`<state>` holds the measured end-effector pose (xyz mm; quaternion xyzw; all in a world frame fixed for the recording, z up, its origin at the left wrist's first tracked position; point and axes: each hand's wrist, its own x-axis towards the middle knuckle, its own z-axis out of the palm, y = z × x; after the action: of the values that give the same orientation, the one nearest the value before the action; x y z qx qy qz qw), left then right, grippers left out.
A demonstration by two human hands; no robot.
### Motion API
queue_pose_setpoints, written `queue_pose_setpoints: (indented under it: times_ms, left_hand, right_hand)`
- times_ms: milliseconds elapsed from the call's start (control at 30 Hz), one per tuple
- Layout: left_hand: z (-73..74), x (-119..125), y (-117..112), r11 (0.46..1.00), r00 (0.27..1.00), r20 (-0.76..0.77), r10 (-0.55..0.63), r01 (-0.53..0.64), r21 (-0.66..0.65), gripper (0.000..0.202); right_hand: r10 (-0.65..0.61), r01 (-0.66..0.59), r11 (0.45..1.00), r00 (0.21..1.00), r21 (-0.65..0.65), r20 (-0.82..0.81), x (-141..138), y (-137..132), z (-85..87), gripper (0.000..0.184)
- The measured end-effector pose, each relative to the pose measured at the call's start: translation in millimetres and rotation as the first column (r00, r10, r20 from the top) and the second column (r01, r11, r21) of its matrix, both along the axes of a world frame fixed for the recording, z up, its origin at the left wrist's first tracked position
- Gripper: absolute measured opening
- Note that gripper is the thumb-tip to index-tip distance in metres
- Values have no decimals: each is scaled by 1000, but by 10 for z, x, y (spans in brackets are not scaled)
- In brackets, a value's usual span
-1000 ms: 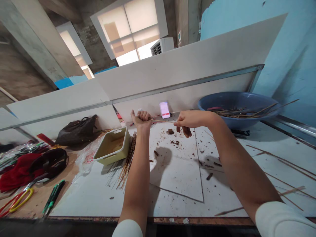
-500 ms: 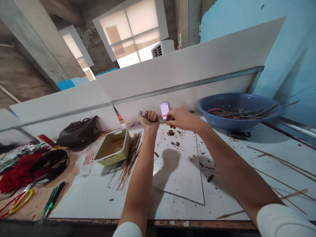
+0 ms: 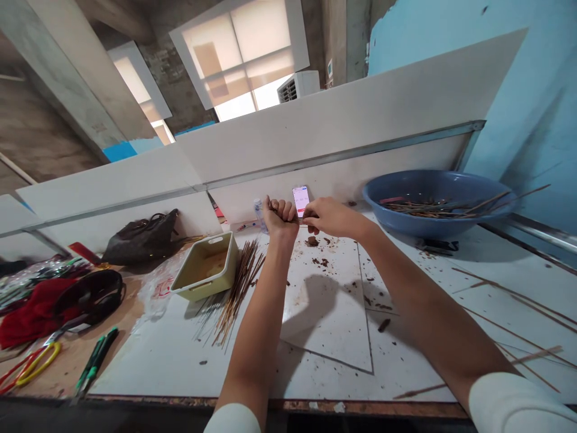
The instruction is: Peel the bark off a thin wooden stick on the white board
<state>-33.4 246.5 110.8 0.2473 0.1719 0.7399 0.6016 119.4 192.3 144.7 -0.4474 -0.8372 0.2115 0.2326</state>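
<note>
Left hand point(image 3: 280, 218) curled shut in a tight fist, gripping one end of a thin brown stick point(image 3: 300, 221). Right hand point(image 3: 331, 218) almost closed, thumb and bent fingers pinched on the stick, only a short length showing in the narrow gap between the hands. Stick roughly level, held above the far part of a white work surface point(image 3: 336, 346), just in front of a phone point(image 3: 300, 200) propped upright against a white panel point(image 3: 342, 174), its screen lit, details too small to read. Small plastic bottle point(image 3: 259, 215) just beside the left hand, on the side away from the phone. Dark brown flecks point(image 3: 320, 261) scattered on the white surface below the hands. To the right, a blue basin point(image 3: 428, 225) holding a heap of thin sticks point(image 3: 419, 210), a few poking out past the rim. More loose sticks point(image 3: 509, 300) lying on the surface nearer the right arm. To the left, a bundle of sticks point(image 3: 238, 294) fanned out beside a yellow-green tray point(image 3: 204, 288). Farther left on a bare wooden stretch, a dark bag point(image 3: 142, 240), red cloth point(image 3: 31, 313), yellow-handled scissors point(image 3: 38, 364) and green-handled tools point(image 3: 94, 361).
</note>
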Motion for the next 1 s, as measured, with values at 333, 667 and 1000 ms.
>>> queue_pose_setpoints:
  times_ms: [333,667,1000]
  left_hand:
    - [612,-936,-262,707,686,-186,703,-648,284,16]
    - [-672,-655,-918,874,5,-893,451,204,442,9]
    - [-1501,-642,-1068,843,-347,-792,503,401,359,19]
  right_hand:
    - [6,-9,1000,994,29,105,166,207,-139,22]
    - [152,-160,987,959,13,240,454,-255,-1354,20]
    - [192,-214,972,961,96,198,783,-471,-1636,16]
